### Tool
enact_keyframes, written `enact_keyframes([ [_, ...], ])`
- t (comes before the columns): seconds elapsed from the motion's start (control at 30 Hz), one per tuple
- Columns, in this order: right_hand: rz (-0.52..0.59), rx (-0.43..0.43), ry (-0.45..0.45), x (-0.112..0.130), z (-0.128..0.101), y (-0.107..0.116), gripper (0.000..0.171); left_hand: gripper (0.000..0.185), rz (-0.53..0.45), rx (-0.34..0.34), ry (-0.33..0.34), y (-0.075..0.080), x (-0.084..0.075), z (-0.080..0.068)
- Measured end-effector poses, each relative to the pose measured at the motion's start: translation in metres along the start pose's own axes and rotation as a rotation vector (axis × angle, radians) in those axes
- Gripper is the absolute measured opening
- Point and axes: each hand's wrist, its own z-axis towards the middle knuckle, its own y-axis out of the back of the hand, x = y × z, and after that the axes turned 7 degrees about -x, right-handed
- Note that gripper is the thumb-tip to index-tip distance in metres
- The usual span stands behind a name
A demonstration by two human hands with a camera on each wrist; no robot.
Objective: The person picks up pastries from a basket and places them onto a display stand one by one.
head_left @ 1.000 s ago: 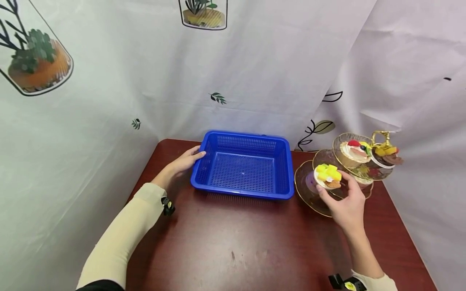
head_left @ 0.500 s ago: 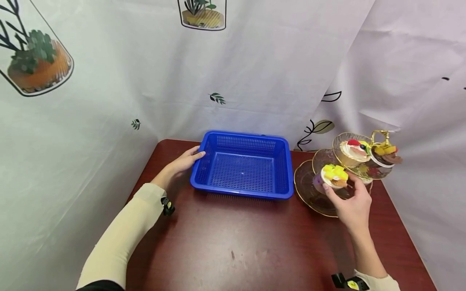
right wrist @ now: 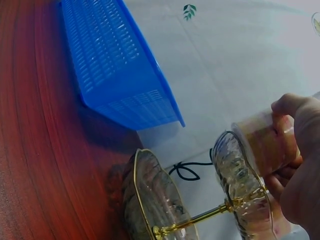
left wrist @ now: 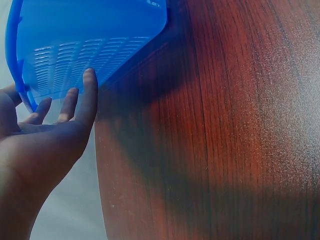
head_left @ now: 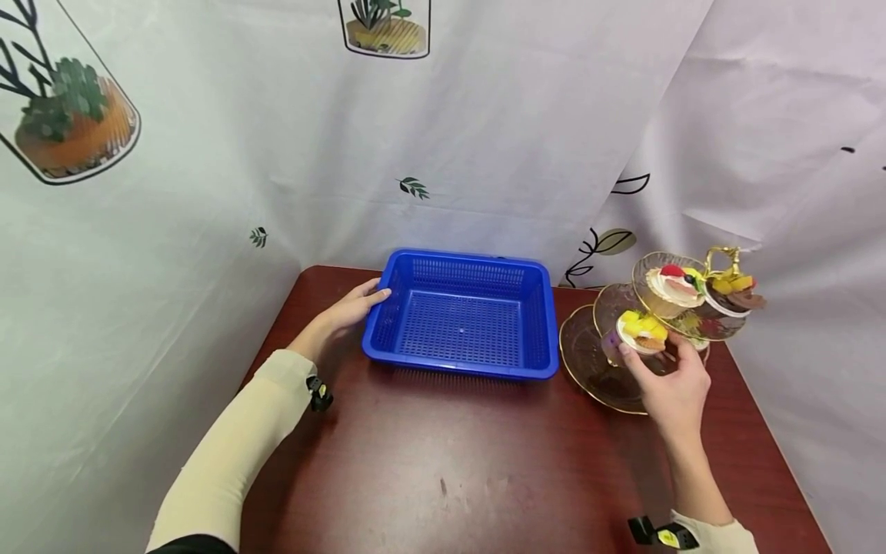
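My left hand (head_left: 351, 306) holds the left rim of a blue plastic basket (head_left: 460, 371), thumb over the edge. The left wrist view shows its fingers (left wrist: 89, 95) spread along the outer slotted wall. At the right, my right hand (head_left: 677, 385) grips a small dessert cup (head_left: 642, 332) topped with cream, yellow fruit cubes and a biscuit. This cup is over the middle plate of a tiered glass stand with gold rims (head_left: 595, 382). In the right wrist view, the cup's clear side (right wrist: 262, 142) is right at the plate's rim, thumb and fingers around it.
The stand's top plate carries a cream dessert cup with a red berry (head_left: 670, 292) and a chocolate one with orange fruit (head_left: 732, 296). A gold handle (head_left: 723, 258) rises above them. White printed cloth (head_left: 484, 154) hangs behind the dark red table (head_left: 443, 446).
My right hand has moved a little to the right with the dessert cup, farther over the stand. The left hand and basket have stayed where they were.
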Motion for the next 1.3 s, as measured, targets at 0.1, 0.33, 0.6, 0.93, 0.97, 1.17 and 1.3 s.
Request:
enact_keyframes([
  [0.1, -0.009, -0.006, -0.012, -0.001, 0.001, 0.0, 0.06, 0.064, 0.007, -0.003, -0.001, -0.001, 0.001, 0.001],
  [0.33, -0.037, 0.004, -0.012, -0.003, 0.003, 0.0, 0.059, 0.064, 0.005, -0.005, 0.001, -0.001, 0.002, 0.003],
  [0.6, -0.049, -0.013, -0.006, -0.004, 0.004, 0.0, 0.058, 0.063, 0.007, -0.001, -0.003, -0.001, 0.003, 0.002],
  [0.93, -0.033, -0.084, -0.01, -0.002, 0.004, -0.005, 0.058, 0.066, 0.003, -0.001, 0.001, 0.001, 0.0, 0.002],
  [0.97, -0.036, -0.091, -0.006, -0.002, 0.005, -0.005, 0.057, 0.066, 0.005, -0.001, 0.002, 0.001, 0.0, 0.002],
  [1.17, -0.052, -0.121, -0.007, -0.005, 0.007, -0.007, 0.057, 0.066, 0.01, 0.003, -0.003, 0.001, -0.001, 0.002],
  [1.3, -0.06, -0.132, -0.021, -0.008, 0.006, -0.009, 0.059, 0.065, 0.005, 0.007, -0.003, 0.0, -0.001, 0.001],
])
